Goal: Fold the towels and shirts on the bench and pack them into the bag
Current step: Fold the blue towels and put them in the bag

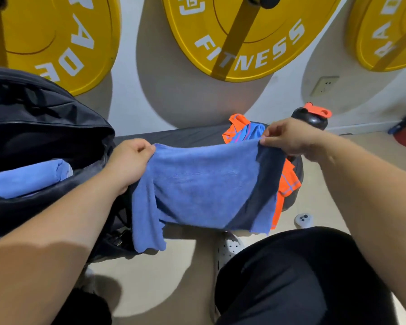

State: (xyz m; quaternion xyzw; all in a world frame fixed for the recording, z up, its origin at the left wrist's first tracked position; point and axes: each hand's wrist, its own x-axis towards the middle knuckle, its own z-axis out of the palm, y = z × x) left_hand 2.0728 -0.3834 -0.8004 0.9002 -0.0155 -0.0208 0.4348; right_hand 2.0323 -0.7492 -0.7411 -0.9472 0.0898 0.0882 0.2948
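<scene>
Blue towel (202, 184): is hanging spread between the two hands over the front edge of the bench (185, 136), its top edge pulled level and its lower corners drooping towards the floor; a dark shadow band is crossing its right part.
Left hand (129, 160): is gripping the towel's top left corner, fingers curled round the cloth, just beside the bag's open mouth.
Right hand (291, 137): is pinching the top right corner between thumb and fingertips, in front of the shirt and the bottle.
Bag (33, 113): black, is sitting open at the bench's left end, its flap standing up behind.
Rolled towel (28, 177): light blue, is lying inside the bag's main compartment.
Shirt (240, 129): orange and blue, is lying crumpled on the bench's right end behind the held towel, one part hanging over the edge.
Bottle (312, 118): black with an orange lid, is standing behind the right hand; what it is resting on is hidden.
Weight plates (244, 31): yellow, are hanging on the wall above the bench.
Leg (302, 277): in black trousers, is filling the lower right, near a white perforated shoe (230, 249) on the floor.
</scene>
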